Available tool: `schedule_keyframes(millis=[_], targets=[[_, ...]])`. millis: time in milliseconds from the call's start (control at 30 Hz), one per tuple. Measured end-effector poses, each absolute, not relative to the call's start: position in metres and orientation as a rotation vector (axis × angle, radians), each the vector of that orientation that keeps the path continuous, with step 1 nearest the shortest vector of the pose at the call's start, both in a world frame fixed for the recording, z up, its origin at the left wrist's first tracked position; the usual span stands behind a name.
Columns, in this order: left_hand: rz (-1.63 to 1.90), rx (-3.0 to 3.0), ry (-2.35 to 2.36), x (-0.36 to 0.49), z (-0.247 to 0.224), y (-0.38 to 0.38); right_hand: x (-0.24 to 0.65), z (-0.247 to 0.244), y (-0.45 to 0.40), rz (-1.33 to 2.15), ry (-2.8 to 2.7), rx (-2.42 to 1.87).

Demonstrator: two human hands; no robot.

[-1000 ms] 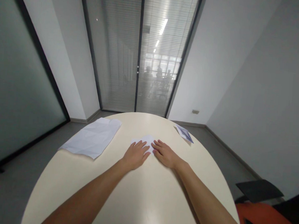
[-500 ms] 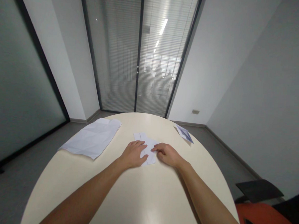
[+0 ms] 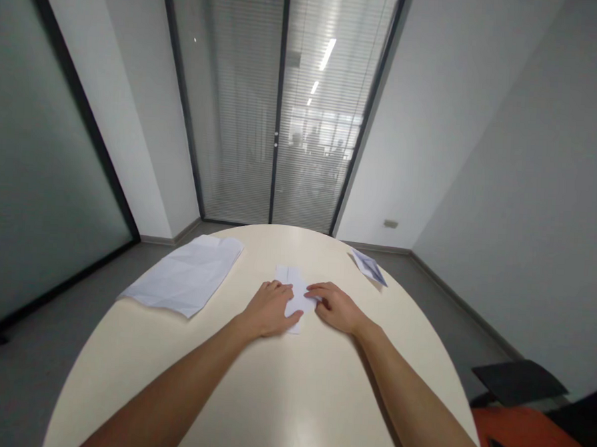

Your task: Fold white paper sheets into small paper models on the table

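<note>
A small folded white paper [image 3: 295, 281] lies flat near the middle of the round table. My left hand [image 3: 271, 309] rests on its left side, thumb and fingers apart, pressing on it from above. My right hand [image 3: 335, 307] touches the paper's right edge; its index finger reaches out and the other fingers curl beneath. Parts of the paper are hidden under both hands.
Large creased white sheets [image 3: 188, 274] lie at the left edge of the cream table [image 3: 249, 408]. A folded paper piece [image 3: 369, 267] sits near the right edge. An orange and black chair [image 3: 532, 432] stands at the lower right.
The small folded paper has turned slightly and now lies straighter, its top edge a little further right. My left thumb has shifted slightly right.
</note>
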State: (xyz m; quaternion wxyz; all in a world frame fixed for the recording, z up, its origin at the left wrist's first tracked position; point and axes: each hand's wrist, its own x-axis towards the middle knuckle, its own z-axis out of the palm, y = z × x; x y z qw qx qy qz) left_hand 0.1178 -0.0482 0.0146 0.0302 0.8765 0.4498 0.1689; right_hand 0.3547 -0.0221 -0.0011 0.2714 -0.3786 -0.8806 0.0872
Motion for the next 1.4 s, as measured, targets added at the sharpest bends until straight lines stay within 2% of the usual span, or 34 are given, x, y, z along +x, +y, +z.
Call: schedule_keyframes(millis=[600, 1400], targets=[[0.546, 2.792, 1.348, 0.113, 0.002, -0.044, 0.35, 0.006, -0.029, 0.367, -2.356, -0.972], [0.656, 2.866, 1.033, 0.111, 0.002, -0.04, 0.357, 0.004, -0.025, 0.226, -2.448, -0.949]])
